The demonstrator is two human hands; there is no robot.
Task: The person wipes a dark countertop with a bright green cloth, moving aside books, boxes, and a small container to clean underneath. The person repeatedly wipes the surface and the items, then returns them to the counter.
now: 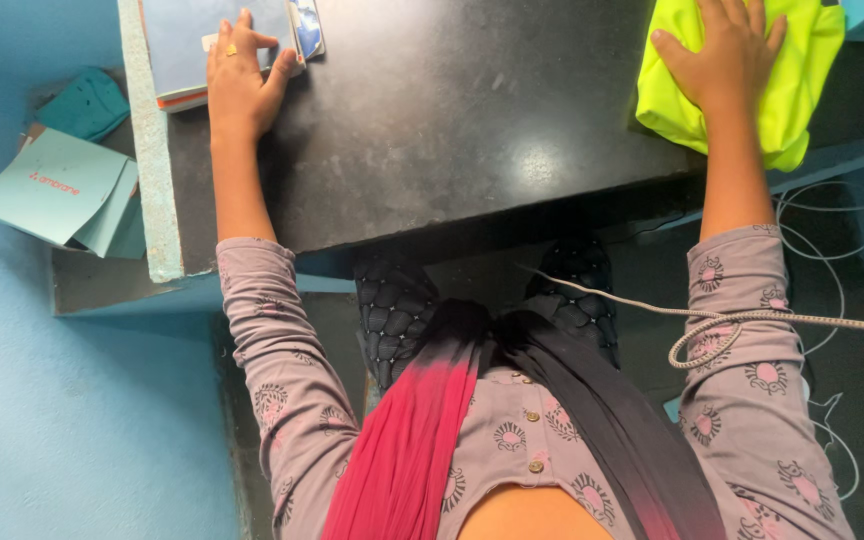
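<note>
Left hand point(240, 85) resting flat, fingers spread, on grey-blue book point(192, 40) at far left corner of black stone counter point(432, 120); gripping nothing. Right hand point(727, 50) pressing open palm, fingers apart, on neon yellow-green cloth point(792, 90), soft and crumpled, at counter's right edge. Teal paper folders point(62, 185) lying stacked on lower ledge. Braided white cord point(752, 320) looping across right sleeve.

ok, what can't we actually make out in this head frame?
Head view only:
- Yellow cloth: top cut off by the frame edge; the right hand covers its middle.
- Book: upper part out of frame; the left hand hides its right side.
- Small blue-and-white item by the book: mostly cropped, kind unclear.
- Cord: both ends hidden, one past the right edge.
- Shelf below the counter: contents partly covered by the counter's edge.
</note>
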